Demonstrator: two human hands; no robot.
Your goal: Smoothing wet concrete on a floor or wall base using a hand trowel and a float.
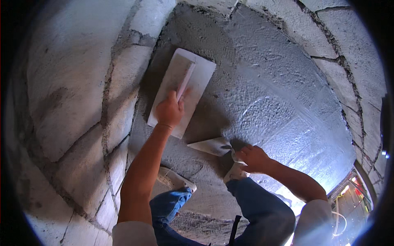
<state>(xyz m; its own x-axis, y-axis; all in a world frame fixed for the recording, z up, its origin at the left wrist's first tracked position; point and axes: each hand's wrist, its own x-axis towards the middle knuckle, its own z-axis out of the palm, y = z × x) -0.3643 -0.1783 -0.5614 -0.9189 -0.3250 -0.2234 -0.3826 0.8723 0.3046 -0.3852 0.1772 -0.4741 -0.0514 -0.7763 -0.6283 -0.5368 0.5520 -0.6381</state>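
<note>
A rectangular plastering float (180, 92) is gripped by its handle in the left hand (169, 110) and pressed flat against a block wall (69, 82). Just right of it, grey rough wet plaster (262, 94) is spread wide. A pointed trowel (210, 146) is held in the right hand (255, 158), below the float. Bare mortar joints (107, 94) are seen left of the hands.

both hands closed in grips: left hand (169, 110) raised on an outstretched arm, right hand (253, 158) lower, arm bent.
</note>
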